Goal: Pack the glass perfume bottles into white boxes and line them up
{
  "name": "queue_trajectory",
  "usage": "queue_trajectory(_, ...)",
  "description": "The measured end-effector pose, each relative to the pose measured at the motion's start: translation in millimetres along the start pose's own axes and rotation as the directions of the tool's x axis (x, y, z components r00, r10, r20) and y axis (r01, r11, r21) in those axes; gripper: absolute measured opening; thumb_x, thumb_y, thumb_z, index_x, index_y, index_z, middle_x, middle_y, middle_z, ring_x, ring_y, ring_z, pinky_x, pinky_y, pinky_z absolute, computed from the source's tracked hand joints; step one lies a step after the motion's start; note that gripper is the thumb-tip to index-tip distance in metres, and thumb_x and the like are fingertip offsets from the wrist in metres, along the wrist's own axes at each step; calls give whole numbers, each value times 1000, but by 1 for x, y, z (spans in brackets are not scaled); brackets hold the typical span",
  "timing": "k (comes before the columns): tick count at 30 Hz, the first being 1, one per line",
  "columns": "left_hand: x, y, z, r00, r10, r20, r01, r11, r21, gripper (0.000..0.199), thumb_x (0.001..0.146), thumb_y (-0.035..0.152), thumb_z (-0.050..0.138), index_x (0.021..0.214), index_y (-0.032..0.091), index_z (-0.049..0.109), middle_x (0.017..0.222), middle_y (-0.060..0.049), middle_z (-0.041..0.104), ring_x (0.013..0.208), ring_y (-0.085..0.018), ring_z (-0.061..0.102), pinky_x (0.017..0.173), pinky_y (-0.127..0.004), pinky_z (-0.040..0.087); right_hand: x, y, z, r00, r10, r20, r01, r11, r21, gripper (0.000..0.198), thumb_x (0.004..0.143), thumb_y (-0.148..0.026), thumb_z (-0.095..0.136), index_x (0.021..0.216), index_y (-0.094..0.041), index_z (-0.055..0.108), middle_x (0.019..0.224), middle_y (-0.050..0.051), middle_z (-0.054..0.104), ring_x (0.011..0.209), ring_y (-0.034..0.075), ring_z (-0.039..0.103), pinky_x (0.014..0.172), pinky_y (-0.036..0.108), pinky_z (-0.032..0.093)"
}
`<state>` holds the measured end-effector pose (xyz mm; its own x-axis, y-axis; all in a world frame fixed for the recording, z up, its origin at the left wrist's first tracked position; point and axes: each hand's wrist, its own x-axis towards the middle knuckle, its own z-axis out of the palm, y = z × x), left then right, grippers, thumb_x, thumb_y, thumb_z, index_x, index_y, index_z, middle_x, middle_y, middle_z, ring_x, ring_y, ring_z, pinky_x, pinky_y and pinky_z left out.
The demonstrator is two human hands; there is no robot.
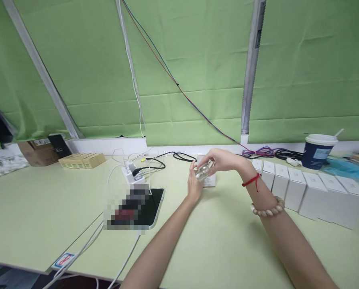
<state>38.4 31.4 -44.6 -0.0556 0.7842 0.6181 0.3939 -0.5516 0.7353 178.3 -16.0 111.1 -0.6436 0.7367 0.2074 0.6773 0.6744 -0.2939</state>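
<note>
My right hand (222, 159) reaches in from the right, its fingers closed around the top of a small clear glass bottle (202, 173). The bottle is tilted and looks like a perfume bottle. Behind it stands a small white box (210, 181), partly covered by the bottle and both hands. My left hand (194, 183) is closed against the box's left side, close to the bottle. Some of its fingers are hidden. The box's top opening cannot be made out.
A row of white boxes (307, 188) stands along the right, beside my right forearm. Behind it are a lidded cup (319, 151) and coiled cables (259, 151). To the left lie a tablet (152, 206), a power strip (133, 176) and several yellow boxes (82, 160).
</note>
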Motion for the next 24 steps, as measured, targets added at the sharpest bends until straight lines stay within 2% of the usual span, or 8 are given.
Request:
queue_trajectory(3,0,-1,2,998,1,56,-1,1000,3,60,84,36,47,135,25,18,119,-9,53,96,-18,57,80,-33,45,-1,-10,-3,974,67,-217,-110,975,-192,37,64,-12,65,94,-32,70,82,-4,69,70,11,56,54,20,28)
queue_trajectory(6,0,-2,4,997,15,79,-16,1000,17,60,84,39,47,134,24,17,117,-9,52,90,-18,57,76,-32,46,2,-10,-2,939,129,-317,-221,936,-272,35,66,-12,62,92,-33,70,82,-3,69,73,12,57,54,21,26)
queue_trajectory(11,0,-3,4,998,43,51,-43,999,-2,55,85,35,44,133,25,20,113,-7,52,88,-16,57,77,-31,46,6,3,2,920,199,-337,-297,916,-270,31,67,-18,63,93,-33,69,82,-2,69,75,12,58,54,21,26)
queue_trajectory(15,0,-4,5,996,57,69,-60,997,46,51,86,32,43,132,27,23,113,-6,50,86,-14,57,77,-30,46,8,15,5,913,221,-343,-321,907,-271,30,65,-18,64,91,-32,68,86,-4,69,78,13,58,54,21,27)
queue_trajectory(21,0,-6,6,989,112,98,-122,987,103,49,86,30,42,132,26,25,120,-8,45,92,-15,55,78,-31,47,14,28,15,923,193,-332,-274,937,-217,27,62,-15,66,86,-26,65,85,-4,67,77,11,57,55,20,27)
queue_trajectory(24,0,-6,6,984,134,115,-149,979,141,47,87,31,39,132,25,26,124,-9,43,94,-16,55,77,-31,48,17,35,22,910,178,-375,-256,952,-167,30,60,-14,68,88,-23,62,90,-2,63,79,12,55,57,19,28)
